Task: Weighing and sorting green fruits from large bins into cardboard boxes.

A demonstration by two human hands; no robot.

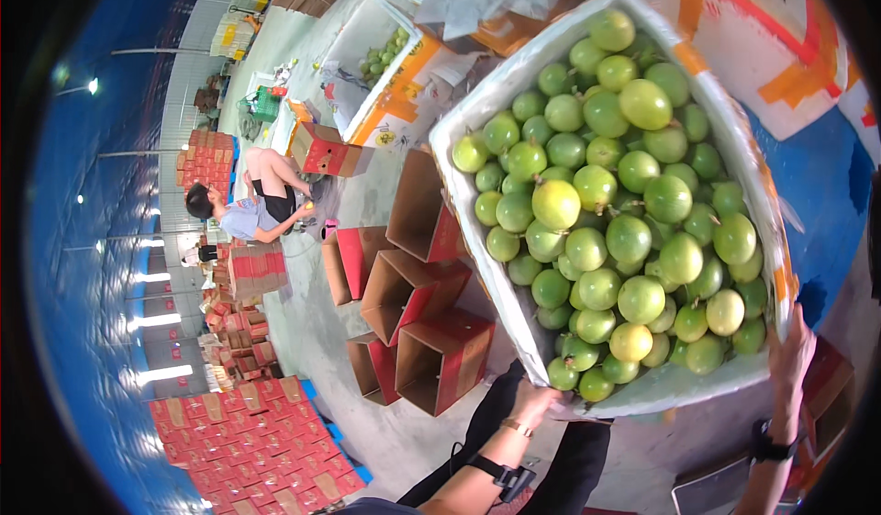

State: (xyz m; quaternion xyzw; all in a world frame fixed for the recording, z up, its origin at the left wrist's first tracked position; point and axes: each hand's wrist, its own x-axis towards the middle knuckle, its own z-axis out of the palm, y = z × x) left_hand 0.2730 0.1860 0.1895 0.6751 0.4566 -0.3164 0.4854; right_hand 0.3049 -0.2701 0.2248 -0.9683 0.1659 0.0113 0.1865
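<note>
A large white foam box (684,392) full of round green passion fruits (629,240) is in front of me, tilted in the view. Some of the fruits are yellower than the others. At the box's near left corner, my left hand (535,401) grips the lower edge, its fingers partly hidden by the box. My right hand (791,354) is closed on the near right corner, the thumb side along the rim and the other fingers out of sight. Orange tape runs over the box's right wall.
Several open red-and-brown cartons (431,359) stand on the floor to the left. Beyond them is another foam box (353,83) with green fruit. A person (252,212) sits low near a carton. Stacked red cartons (257,446) fill the lower left. Taped foam boxes (762,47) lie at far right.
</note>
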